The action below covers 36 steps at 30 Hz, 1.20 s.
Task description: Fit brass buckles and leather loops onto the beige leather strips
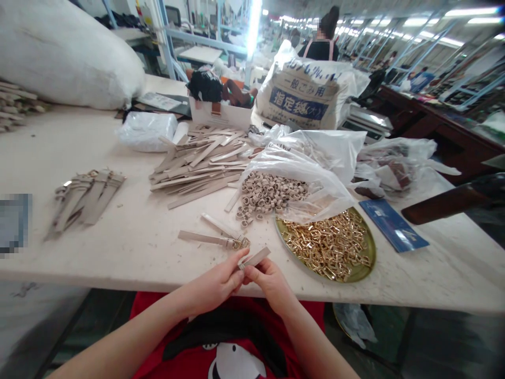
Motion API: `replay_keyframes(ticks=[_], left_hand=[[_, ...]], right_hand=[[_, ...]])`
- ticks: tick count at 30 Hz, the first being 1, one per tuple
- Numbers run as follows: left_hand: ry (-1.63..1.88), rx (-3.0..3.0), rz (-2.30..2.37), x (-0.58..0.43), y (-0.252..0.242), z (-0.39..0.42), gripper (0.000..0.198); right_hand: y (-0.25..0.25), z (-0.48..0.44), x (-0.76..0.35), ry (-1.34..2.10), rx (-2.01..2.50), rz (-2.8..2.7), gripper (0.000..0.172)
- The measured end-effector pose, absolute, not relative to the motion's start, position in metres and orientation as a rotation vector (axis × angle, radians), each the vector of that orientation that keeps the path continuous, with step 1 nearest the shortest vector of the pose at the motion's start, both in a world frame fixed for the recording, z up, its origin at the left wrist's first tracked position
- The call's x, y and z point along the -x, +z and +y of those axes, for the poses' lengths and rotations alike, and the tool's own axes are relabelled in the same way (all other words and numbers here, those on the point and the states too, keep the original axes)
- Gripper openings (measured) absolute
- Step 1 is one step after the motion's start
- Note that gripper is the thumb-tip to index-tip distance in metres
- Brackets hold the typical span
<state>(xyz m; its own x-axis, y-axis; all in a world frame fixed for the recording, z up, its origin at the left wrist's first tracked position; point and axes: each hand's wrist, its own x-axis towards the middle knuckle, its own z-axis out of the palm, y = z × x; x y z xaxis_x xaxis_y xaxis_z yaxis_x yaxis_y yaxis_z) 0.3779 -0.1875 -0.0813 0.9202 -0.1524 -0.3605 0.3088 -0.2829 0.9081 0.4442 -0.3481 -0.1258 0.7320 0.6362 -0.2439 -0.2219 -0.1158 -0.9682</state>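
Close to the table's front edge, my left hand and my right hand meet, both closed on one short beige strap. Its free end sticks up to the right between my fingers; the lower part is hidden by them. Just beyond lie two beige straps with gold buckles at their near ends. Past these, small beige loops spill from a clear plastic bag. To the right, a round greenish-gold tray holds a heap of gold buckles.
A pile of loose beige strips lies at the middle back. Bundled straps with buckles are on the left. A blue flat packet lies right of the tray. A large printed sack stands behind, with a person beyond it.
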Motion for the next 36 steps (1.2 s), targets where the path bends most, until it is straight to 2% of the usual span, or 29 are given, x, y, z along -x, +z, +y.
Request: replay_keyframes(ticks=[2,5,8,11,15,20,23,30,36], left_hand=[[-0.375,-1.818,0.105,-0.380,-0.082,-0.186,0.049],[-0.362,-1.829,0.151,-0.385,-0.083,-0.186,0.040],[-0.316,-1.913,0.169,-0.389,-0.085,-0.191,0.034],[-0.321,-1.988,0.132,-0.389,-0.084,-0.194,0.029],[-0.306,-1.988,0.128,-0.389,-0.080,-0.191,0.027],[-0.168,-1.886,0.209,-0.399,-0.076,-0.197,0.031],[-0.176,-1.751,0.251,-0.403,-0.075,-0.202,0.031],[-0.213,-1.634,0.342,-0.396,-0.084,-0.200,0.027],[-0.236,-1.539,0.389,-0.396,-0.094,-0.209,0.026]], right_hand=[[-0.118,-0.359,-0.461,0.540,1.860,-0.518,0.027],[-0.106,-0.381,-0.501,-0.036,2.680,-0.618,0.026],[-0.103,-0.394,-0.537,-0.116,3.165,-0.600,0.024],[-0.105,-0.398,-0.551,-0.055,3.265,-0.612,0.022],[-0.096,-0.402,-0.541,-0.057,2.933,-0.644,0.020],[-0.083,-0.383,-0.496,0.619,1.793,-0.336,0.021],[-0.087,-0.363,-0.468,0.844,1.393,-0.155,0.020],[-0.101,-0.343,-0.448,0.911,1.224,-0.070,0.022],[-0.112,-0.337,-0.438,0.706,1.238,-0.001,0.021]])
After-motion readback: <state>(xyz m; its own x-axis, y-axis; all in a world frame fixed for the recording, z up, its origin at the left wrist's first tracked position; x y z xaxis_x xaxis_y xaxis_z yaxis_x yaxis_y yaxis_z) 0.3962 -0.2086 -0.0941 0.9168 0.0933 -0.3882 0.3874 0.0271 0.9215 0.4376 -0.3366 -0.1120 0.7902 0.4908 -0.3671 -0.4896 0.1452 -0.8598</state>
